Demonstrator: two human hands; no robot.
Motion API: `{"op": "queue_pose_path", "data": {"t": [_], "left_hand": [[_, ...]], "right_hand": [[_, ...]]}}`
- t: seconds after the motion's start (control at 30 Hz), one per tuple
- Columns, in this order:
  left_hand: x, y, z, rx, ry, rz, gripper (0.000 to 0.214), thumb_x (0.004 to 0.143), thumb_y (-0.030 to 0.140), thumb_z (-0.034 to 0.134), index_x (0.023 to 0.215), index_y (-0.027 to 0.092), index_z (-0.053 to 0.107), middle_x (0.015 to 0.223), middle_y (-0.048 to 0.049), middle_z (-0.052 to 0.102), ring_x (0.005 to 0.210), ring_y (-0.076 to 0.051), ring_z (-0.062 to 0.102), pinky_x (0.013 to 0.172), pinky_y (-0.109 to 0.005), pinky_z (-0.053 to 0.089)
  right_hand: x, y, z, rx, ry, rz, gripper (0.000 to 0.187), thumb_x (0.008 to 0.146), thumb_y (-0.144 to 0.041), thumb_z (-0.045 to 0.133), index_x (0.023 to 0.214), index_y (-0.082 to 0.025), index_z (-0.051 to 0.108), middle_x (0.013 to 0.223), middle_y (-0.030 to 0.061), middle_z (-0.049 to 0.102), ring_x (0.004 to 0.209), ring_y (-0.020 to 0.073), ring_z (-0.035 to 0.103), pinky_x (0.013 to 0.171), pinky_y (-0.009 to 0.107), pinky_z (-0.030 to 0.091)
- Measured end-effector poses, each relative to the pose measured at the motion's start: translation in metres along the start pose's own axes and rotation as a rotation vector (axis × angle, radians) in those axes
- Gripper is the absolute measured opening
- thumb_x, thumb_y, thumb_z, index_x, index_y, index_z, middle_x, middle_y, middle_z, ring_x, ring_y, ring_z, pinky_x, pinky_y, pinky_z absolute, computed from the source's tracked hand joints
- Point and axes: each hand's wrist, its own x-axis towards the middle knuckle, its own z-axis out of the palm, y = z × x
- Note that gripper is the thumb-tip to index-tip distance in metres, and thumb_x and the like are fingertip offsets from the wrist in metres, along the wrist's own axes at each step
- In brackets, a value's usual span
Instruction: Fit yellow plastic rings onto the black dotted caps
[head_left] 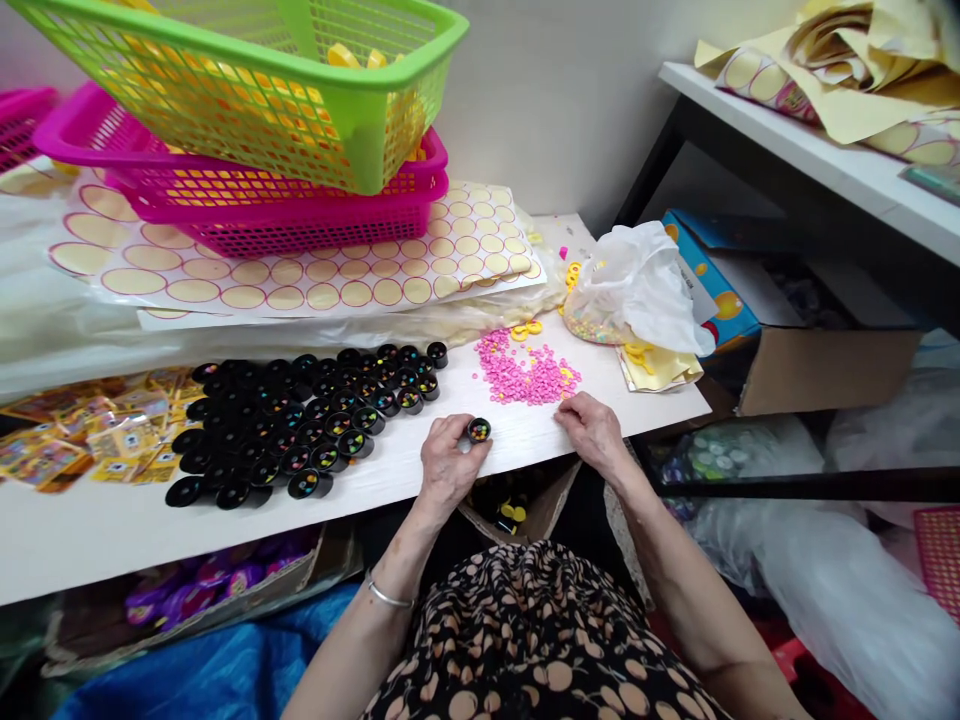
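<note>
My left hand (452, 462) rests at the table's front edge, thumb and fingers closed around a small black cup (478, 431). Small coloured pieces show inside this cup. My right hand (592, 432) has its fingers drawn together at the lower right edge of a pile of small pink pieces (525, 375). Whatever its fingertips may hold is too small to make out. To the left of my left hand stand many black cups (300, 425) packed close together, several with coloured pieces inside.
Stacked green (360, 130) and magenta baskets (315, 230) with yellow parts stand on sticker sheets (360, 290) at the back. A white plastic bag (637, 280) lies right of the pink pile. Orange packets (112, 430) lie far left. Below the table is an open box (517, 505).
</note>
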Motion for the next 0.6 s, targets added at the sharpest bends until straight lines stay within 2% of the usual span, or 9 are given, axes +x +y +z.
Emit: {"op": "queue_pose_path", "data": {"t": [0.13, 0.23, 0.37, 0.47, 0.6], "left_hand": [[0.000, 0.001, 0.000, -0.007, -0.008, 0.001, 0.021, 0.065, 0.019, 0.066, 0.086, 0.019, 0.062, 0.081, -0.0015, 0.064, 0.078, -0.017, 0.053, 0.072, -0.030, 0.044], [-0.001, 0.003, -0.001, 0.005, -0.030, -0.001, 0.022, 0.065, 0.018, 0.066, 0.086, 0.019, 0.062, 0.084, -0.0018, 0.065, 0.079, -0.017, 0.053, 0.073, -0.031, 0.044], [-0.003, 0.007, -0.003, 0.045, -0.066, -0.002, 0.018, 0.070, 0.021, 0.064, 0.087, 0.020, 0.061, 0.083, -0.0019, 0.064, 0.079, -0.017, 0.052, 0.073, -0.030, 0.043], [-0.004, 0.007, -0.004, 0.066, -0.091, 0.004, 0.015, 0.073, 0.024, 0.061, 0.087, 0.020, 0.062, 0.082, -0.0020, 0.064, 0.078, -0.017, 0.052, 0.073, -0.030, 0.042], [-0.004, 0.004, -0.004, 0.061, -0.099, 0.014, 0.017, 0.072, 0.023, 0.060, 0.088, 0.020, 0.061, 0.083, -0.0019, 0.064, 0.079, -0.018, 0.051, 0.074, -0.030, 0.042]], "right_hand": [[-0.004, -0.006, 0.005, -0.064, 0.052, -0.064, 0.014, 0.081, -0.019, 0.045, 0.076, -0.019, 0.059, 0.079, 0.0040, 0.056, 0.076, 0.0164, 0.052, 0.067, 0.026, 0.037], [-0.005, -0.024, 0.013, 0.107, 0.091, -0.208, 0.012, 0.083, -0.019, 0.045, 0.077, -0.020, 0.056, 0.077, 0.0034, 0.053, 0.075, 0.0164, 0.051, 0.068, 0.027, 0.038], [-0.003, -0.063, 0.024, 0.284, 0.022, -0.431, 0.013, 0.086, -0.019, 0.043, 0.080, -0.020, 0.055, 0.076, 0.0030, 0.052, 0.074, 0.0159, 0.050, 0.068, 0.027, 0.040], [0.000, -0.083, 0.032, 0.230, -0.014, -0.486, 0.015, 0.087, -0.018, 0.043, 0.081, -0.020, 0.057, 0.075, 0.0034, 0.051, 0.074, 0.0163, 0.049, 0.068, 0.028, 0.039], [0.003, -0.090, 0.036, 0.119, -0.045, -0.508, 0.018, 0.088, -0.018, 0.042, 0.080, -0.018, 0.059, 0.075, 0.0039, 0.052, 0.074, 0.0162, 0.048, 0.068, 0.027, 0.038]]}}
